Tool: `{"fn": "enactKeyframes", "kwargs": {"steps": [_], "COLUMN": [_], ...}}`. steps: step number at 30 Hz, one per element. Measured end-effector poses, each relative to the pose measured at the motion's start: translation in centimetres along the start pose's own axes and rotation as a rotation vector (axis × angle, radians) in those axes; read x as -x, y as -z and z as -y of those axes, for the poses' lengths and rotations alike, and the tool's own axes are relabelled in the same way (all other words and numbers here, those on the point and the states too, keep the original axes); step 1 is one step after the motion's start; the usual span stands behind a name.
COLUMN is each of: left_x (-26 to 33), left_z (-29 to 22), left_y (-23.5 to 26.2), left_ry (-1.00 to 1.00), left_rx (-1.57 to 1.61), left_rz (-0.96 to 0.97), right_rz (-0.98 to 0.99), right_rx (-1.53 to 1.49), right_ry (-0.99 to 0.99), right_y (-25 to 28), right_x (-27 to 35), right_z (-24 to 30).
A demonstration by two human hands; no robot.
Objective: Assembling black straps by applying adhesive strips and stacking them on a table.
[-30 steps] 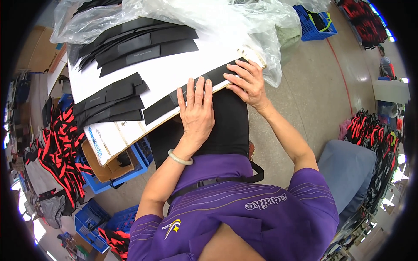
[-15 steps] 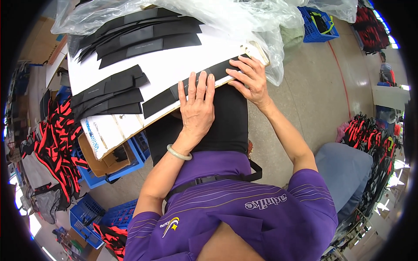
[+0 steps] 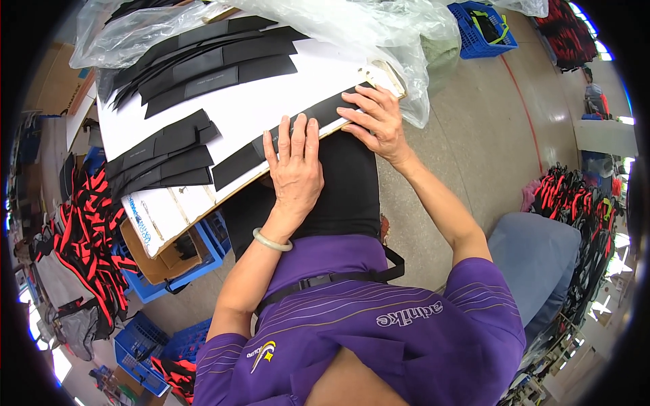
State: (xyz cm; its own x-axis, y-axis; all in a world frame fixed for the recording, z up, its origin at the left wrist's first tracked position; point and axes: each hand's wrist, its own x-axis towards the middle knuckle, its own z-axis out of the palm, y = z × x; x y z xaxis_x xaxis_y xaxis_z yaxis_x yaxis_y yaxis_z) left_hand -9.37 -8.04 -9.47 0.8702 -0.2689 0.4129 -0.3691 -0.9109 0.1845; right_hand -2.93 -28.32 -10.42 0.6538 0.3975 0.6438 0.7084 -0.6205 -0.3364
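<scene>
On white board (image 3: 271, 108) edge — left hand (image 3: 294, 169), right hand (image 3: 376, 122) still flat, unclenched | black strip (image 3: 298, 135) unmoved

Around you lies a grey concrete floor (image 3: 474, 135) with a thin red line (image 3: 525, 101) painted across it. Blue plastic crates (image 3: 145, 338) stand at your lower left, and another blue crate (image 3: 491, 30) sits far off to the upper right. Heaps of red-and-black fabric (image 3: 88, 237) pile up at the left and along the right (image 3: 575, 203). Bright daylight glares in at the lower left rim (image 3: 57, 362).
</scene>
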Motion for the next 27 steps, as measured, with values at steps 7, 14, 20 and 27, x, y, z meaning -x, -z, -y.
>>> {"fn": "enactKeyframes", "kwargs": {"steps": [7,14,20,27], "left_x": [0.0,0.4,0.2,0.6], "left_z": [0.2,0.4,0.2,0.5], "left_y": [0.2,0.0,-0.6,-0.4], "left_ry": [-0.008,-0.032,0.059,0.004], "left_rx": [0.01,0.013,0.189,0.095], "left_rz": [-0.005,-0.019,-0.026,0.003], "right_rz": [-0.018,0.135,0.626,0.745], "right_rx": [-0.015,-0.272,-0.295,-0.514], "right_ry": [-0.016,0.141,0.134,-0.118], "right_y": [-0.1,-2.5,-9.4,-10.2], "right_x": [-0.3,-9.1,-11.7,-12.8], "right_z": [0.0,7.7,10.5,10.9]}}
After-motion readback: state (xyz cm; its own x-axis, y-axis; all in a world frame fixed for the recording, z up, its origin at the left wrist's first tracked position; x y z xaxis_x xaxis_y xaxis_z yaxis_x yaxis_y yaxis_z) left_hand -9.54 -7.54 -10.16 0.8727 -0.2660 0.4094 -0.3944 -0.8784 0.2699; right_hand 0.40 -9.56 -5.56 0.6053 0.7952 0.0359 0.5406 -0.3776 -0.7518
